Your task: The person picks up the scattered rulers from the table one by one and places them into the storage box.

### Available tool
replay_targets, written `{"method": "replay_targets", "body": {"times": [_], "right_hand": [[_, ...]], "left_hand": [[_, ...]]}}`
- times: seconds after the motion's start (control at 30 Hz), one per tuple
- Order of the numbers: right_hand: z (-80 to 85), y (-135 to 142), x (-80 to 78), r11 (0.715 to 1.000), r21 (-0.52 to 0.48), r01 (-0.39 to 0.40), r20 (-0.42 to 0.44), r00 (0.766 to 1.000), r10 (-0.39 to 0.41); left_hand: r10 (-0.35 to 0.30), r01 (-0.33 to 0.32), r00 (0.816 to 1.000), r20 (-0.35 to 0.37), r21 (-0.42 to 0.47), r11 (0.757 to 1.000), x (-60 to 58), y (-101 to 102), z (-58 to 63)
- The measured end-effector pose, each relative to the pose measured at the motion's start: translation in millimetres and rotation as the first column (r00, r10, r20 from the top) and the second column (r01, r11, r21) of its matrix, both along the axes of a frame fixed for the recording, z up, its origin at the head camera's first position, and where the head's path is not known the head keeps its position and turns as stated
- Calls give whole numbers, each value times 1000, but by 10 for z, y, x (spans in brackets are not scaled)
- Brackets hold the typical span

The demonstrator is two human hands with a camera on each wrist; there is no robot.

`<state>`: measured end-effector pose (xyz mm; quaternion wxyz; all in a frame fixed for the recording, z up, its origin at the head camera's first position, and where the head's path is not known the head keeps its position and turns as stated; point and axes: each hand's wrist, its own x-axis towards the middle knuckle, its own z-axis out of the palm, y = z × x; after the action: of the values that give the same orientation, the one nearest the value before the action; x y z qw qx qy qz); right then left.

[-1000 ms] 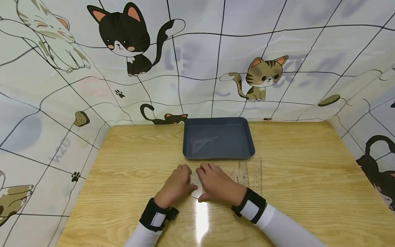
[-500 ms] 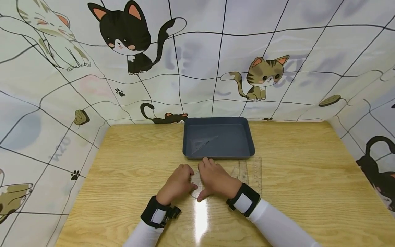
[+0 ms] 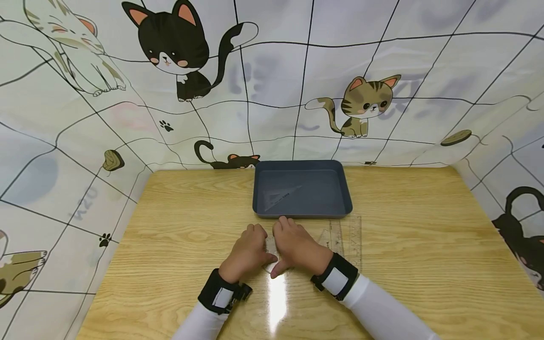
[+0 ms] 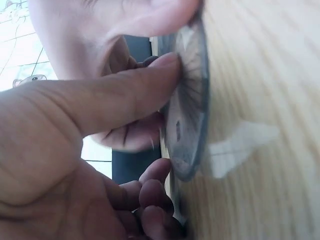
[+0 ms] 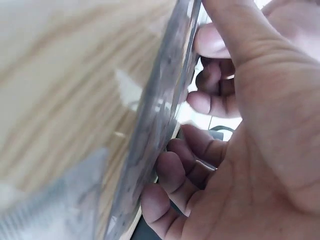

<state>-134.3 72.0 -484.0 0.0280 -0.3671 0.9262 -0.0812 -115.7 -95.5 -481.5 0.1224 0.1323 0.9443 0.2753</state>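
Observation:
A clear plastic protractor (image 3: 270, 244) with a rounded edge lies between my two hands, close in front of the tray. My left hand (image 3: 249, 251) holds its left side, and the left thumb (image 4: 145, 82) presses on its face in the left wrist view. From the other side my right hand (image 3: 299, 246) grips it, thumb at the near edge and fingers at the far one. The right wrist view shows the protractor edge-on (image 5: 152, 115) against the fingertips. Whether it touches the table cannot be told. The hands cover much of it.
A dark grey tray (image 3: 346, 200) stands at the back, with a clear set square (image 3: 278, 198) inside. Right of my right hand lie a clear ruler (image 3: 355, 241), another clear ruler (image 3: 335, 236) and a clear triangular piece (image 3: 325, 239), all on the wooden table (image 3: 408, 245).
My right hand has shifted slightly forward and left along the protractor. The left thumb has slid a little to the right, nearer the right thumb.

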Motion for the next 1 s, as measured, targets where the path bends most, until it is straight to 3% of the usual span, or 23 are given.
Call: {"method": "replay_targets", "body": {"times": [0.23,0.43,0.73,0.87,1.0], "right_hand": [[-17,-30,7,1000,-4,-6,-1,1000,6],[-8,-58,1,1000,-14,21,90,996,-20],[-12,-70,-7,999,-31,7,49,999,-6],[-20,-25,-10,998,-53,-37,16,999,38],[-6,57,-41,990,-118,-79,60,994,87]], "left_hand": [[-46,46,999,4,-2,999,-26,-9,-25],[23,-23,999,33,5,1000,11,9,3],[31,-32,999,-7,-27,999,25,39,-20],[20,-20,1000,5,-8,1000,12,25,-20],[-26,25,1000,15,30,999,-15,-29,-17]]}}
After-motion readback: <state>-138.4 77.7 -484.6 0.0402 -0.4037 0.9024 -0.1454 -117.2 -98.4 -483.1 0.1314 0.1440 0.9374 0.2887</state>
